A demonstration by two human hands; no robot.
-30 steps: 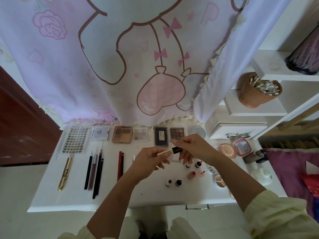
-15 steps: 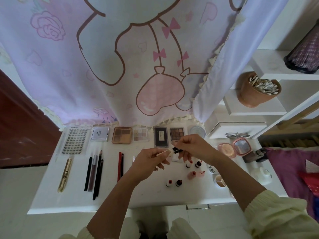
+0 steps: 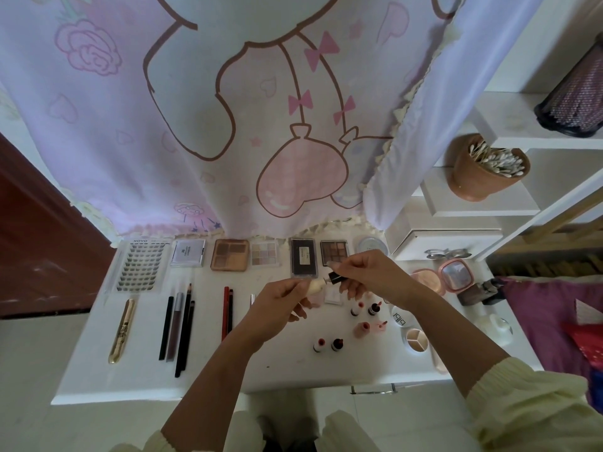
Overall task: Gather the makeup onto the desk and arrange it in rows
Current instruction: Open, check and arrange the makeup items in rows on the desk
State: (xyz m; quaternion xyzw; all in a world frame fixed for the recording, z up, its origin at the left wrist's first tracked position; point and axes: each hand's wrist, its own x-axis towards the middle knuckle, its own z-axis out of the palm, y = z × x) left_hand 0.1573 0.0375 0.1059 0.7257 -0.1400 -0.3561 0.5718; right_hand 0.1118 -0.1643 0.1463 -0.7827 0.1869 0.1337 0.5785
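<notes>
Over desk (image 3: 277,363) middle, left hand (image 3: 280,308) pinches cream tube (image 3: 315,286), right hand (image 3: 368,272) pinches dark cap (image 3: 337,277); cap likely needs squaring.

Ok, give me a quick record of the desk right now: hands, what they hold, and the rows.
left hand: pinches cream tube
right hand: pinches black cap at the tube's neck; joined or apart unclear
back row: lash tray, then palettes
front row: gold tube, pencils
desk: small bottles towards the right
</notes>
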